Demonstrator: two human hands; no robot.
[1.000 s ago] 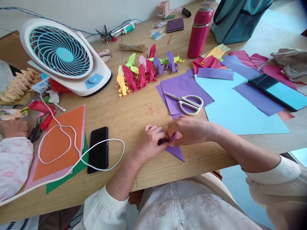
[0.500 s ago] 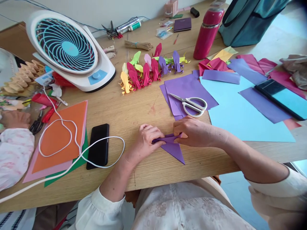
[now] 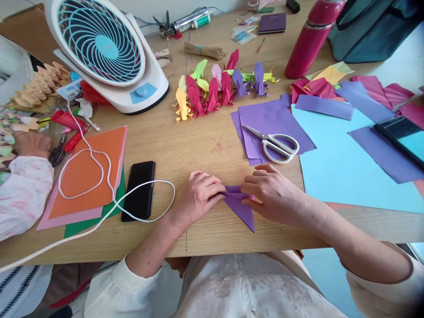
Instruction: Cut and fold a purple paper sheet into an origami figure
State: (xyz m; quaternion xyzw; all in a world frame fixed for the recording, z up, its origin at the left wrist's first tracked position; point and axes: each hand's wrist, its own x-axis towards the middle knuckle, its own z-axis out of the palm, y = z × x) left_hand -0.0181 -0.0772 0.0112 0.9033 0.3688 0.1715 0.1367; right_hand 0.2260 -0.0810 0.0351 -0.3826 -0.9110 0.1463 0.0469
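Note:
A folded purple paper [image 3: 241, 211] lies on the table in front of me, one pointed flap reaching toward the front edge. My left hand [image 3: 202, 194] pinches its left corner between thumb and fingers. At the right end, my right hand [image 3: 270, 192] has its fingers bent around the paper, thumb below and fingertips above. Just beyond the hands, white-handled scissors [image 3: 274, 143] rest on flat purple sheets [image 3: 265, 117]. Farther back stands a cluster of small folded paper figures [image 3: 212, 90] in red, purple, yellow and green.
A fan [image 3: 106, 48], a black phone [image 3: 138, 190] under a white cable and orange sheets [image 3: 89, 172] are on the left, beside another person's hand [image 3: 33, 143]. A light blue sheet [image 3: 347, 168] and a pink bottle [image 3: 311, 39] are on the right.
The view has shifted, so the table items sit differently in it. My right hand's fingers have loosened and spread a little at the right end of the purple paper; my left hand keeps its pinch.

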